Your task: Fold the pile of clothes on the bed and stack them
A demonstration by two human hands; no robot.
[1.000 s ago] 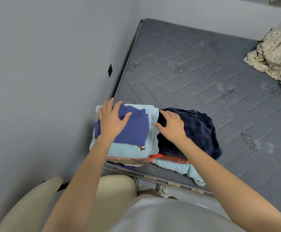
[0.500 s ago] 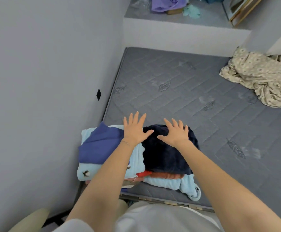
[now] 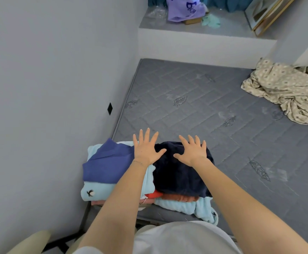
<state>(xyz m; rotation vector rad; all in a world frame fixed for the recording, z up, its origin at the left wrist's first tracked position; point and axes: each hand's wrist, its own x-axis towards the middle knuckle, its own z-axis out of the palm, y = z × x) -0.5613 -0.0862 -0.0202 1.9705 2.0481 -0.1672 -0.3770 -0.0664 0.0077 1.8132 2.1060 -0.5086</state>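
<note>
Both hands are hovering flat, fingers spread, holding nothing: left hand (image 3: 144, 150) and right hand (image 3: 192, 151) over the far edge of the stack (image 3: 178, 173), which is sitting directly beneath them at the bed's (image 3: 195, 110) near-left corner.

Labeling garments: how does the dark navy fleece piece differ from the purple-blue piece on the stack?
The dark navy fleece piece is near black, fuzzy and bulky; the purple-blue piece is lighter, smooth and thin. The navy one lies right, the purple-blue left, nearer the wall. Both top the folded stack.
</note>
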